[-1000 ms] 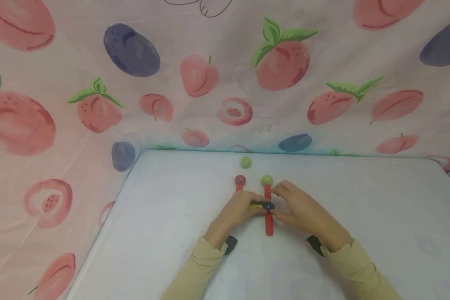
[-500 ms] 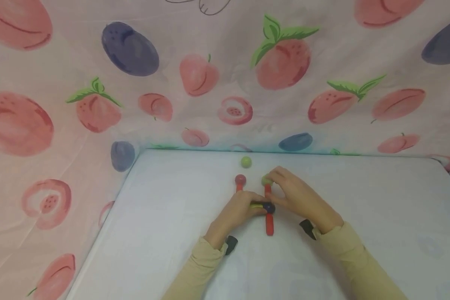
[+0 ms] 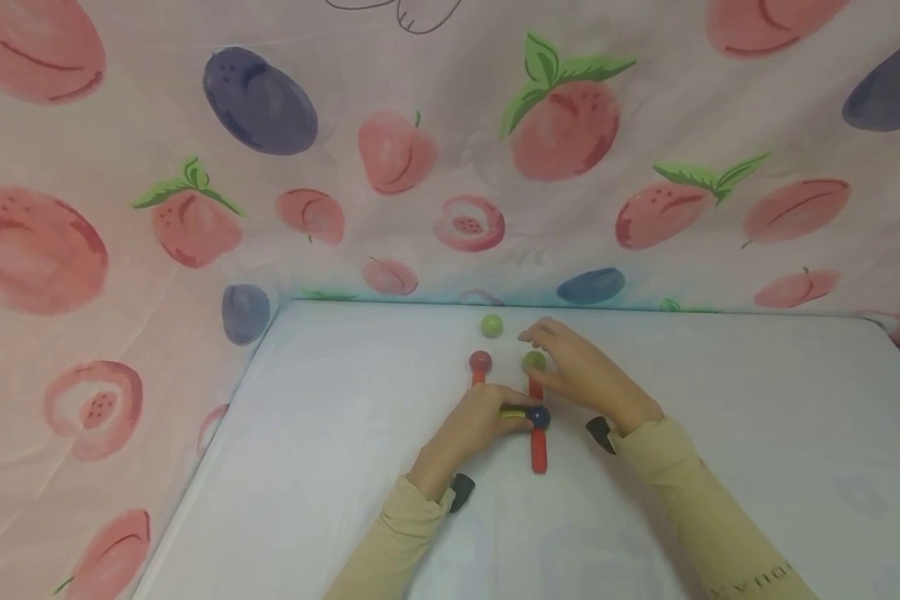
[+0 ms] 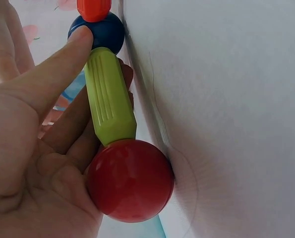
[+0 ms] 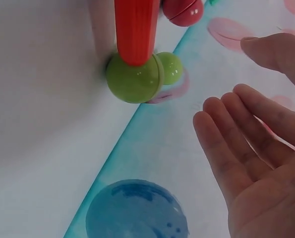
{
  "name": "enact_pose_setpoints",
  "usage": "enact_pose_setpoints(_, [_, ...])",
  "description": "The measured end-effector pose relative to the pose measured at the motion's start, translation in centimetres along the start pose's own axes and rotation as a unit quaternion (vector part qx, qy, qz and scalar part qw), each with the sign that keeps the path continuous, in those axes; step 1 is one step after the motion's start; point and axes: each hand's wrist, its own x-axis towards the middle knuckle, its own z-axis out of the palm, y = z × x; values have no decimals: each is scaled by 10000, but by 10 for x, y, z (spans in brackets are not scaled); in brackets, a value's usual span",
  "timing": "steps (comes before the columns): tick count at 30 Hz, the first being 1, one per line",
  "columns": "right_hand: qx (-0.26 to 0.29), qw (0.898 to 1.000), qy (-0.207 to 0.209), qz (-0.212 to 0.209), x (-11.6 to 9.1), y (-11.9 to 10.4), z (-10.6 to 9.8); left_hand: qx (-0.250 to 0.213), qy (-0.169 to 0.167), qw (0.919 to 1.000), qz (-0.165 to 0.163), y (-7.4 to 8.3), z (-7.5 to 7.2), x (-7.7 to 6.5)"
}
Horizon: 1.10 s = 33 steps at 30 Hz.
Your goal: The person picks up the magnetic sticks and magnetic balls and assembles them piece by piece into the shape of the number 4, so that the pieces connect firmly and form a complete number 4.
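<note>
My left hand (image 3: 480, 417) pinches a blue ball (image 3: 540, 417) of a ball-and-rod building toy. Its thumb lies on the ball, and other fingers sit behind a yellow-green rod (image 4: 110, 96). That rod runs from the blue ball to a red ball (image 4: 131, 181) beside the palm, hidden in the head view. One red rod (image 3: 539, 451) extends from the blue ball toward me; another red rod (image 5: 136, 29) reaches away to a green ball (image 5: 134, 79). My right hand (image 5: 266, 153), fingers extended and apart from the toy in its wrist view, is beside that green ball.
Farther back on the white table (image 3: 330, 400), a loose green ball (image 3: 492, 325) lies near the rear edge. Left of the toy, another red ball (image 3: 481, 362) tops a red rod (image 3: 478, 378) that runs under my left hand. Fruit-printed cloth (image 3: 450, 150) rises behind the table.
My right hand has moved from the blue ball away from me, past the red rod to the far green ball, and its fingers have come off. The left hand stays in place.
</note>
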Motion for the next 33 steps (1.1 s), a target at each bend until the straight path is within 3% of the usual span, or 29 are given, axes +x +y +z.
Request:
enact_pose_setpoints(13, [200,9996,100,-187,25,0,6,16,-23,9999,110,0,-4,-1])
enact_pose_setpoints(26, [514,9967,-364,521,44,8,19,-12,-8,10000,25,-2,0,-3])
enact_pose_setpoints(33, [454,9974,-393,407,53,15,25,56,71,9999,122,1,-1,-3])
